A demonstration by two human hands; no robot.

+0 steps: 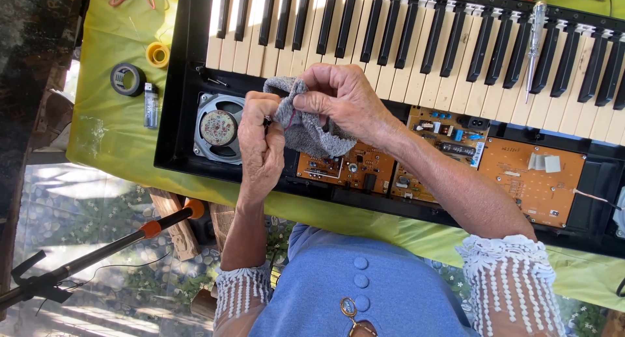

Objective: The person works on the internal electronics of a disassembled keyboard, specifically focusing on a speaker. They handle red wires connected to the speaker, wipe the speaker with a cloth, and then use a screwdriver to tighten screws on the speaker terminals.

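Note:
Both my hands hold a grey cloth above an opened electronic keyboard. My left hand pinches the cloth's left side, and a thin red wire shows between its fingers. My right hand grips the cloth from above, fingers curled over its top. Under the hands lie orange circuit boards and a round speaker in the black case. The black and cream keys run along the far side.
A screwdriver lies on the keys at right. On the yellow-green tablecloth at left are a black tape roll, a yellow tape roll and a small lighter. A black-and-orange stand leans below the table.

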